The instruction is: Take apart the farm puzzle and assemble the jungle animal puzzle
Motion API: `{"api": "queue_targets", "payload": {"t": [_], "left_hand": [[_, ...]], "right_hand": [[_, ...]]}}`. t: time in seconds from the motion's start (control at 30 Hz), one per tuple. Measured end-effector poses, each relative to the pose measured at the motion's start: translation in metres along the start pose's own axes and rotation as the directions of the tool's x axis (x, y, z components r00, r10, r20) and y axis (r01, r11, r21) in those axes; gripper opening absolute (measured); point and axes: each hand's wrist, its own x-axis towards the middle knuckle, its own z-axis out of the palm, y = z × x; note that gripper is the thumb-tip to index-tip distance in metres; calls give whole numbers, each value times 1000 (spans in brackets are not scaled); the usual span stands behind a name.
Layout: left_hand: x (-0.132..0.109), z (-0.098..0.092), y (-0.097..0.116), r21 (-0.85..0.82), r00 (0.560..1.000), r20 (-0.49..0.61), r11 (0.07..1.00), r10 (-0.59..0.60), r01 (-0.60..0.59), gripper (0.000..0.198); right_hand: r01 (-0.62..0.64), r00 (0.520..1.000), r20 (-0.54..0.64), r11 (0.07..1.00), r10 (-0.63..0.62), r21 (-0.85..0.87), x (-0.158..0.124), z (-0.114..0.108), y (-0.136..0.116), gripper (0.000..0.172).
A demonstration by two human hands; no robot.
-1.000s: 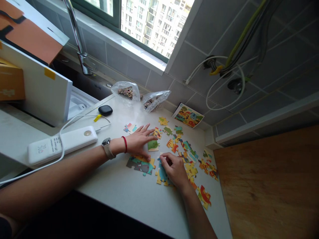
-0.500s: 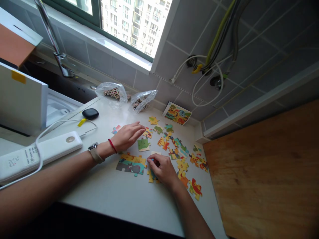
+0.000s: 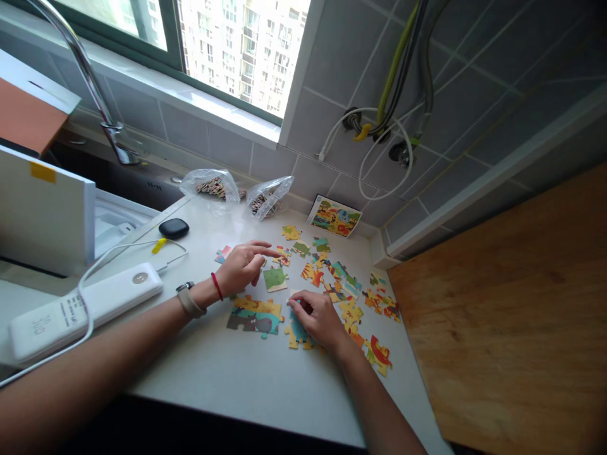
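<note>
Countertop [image 3: 227, 379] runs open from joined puzzle pieces [image 3: 256, 316] to its front edge [image 3: 237, 418].

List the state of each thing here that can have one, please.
Left grip: open, index finger extended toward a yellow-and-red piece.
Right grip: fingers bent over the blue-and-yellow section; holding or not, unclear.
Grey-animal section: joined pieces, flat on the counter.
Green piece: loose, flat.
Picture card: propped against the wall.
Left bag: contents inside, closure unclear.
Right bag: likewise.
Power bank: lying flat, white cable across it.
Window: open or shut, unclear.
</note>
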Motion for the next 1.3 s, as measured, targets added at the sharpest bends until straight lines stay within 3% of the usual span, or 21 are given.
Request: {"api": "queue_targets", "payload": {"t": [0.17,0.33,0.63,0.8,1.1,1.3], "left_hand": [[0,5,-5,12,996,-85,1000,18,-17,62],[-1,4,-4,-35,995,-88,999,38,-41,67],[0,-1,1,-157,988,-82,981,-128,114,73],[2,-1,1,-87,991,-84,991,-107,99,80],[6,-7,-1,-38,998,-62,999,-21,19,74],[13,-16,-7,187,999,46,982,26,-34,57]], "right_hand": [[-4,1000,-5,1000,4,16,1,1,0,19],[-8,1000,-5,1000,8,2,1,2,0,20],[27,1000,0,999,-27,24,2,4,-2,23],[38,999,5,999,-38,35,2,4,-3,22],[22,1000,-22,999,-21,42,2,1,-3,25],[46,998,-42,997,-43,57,1,0,-3,26]]}}
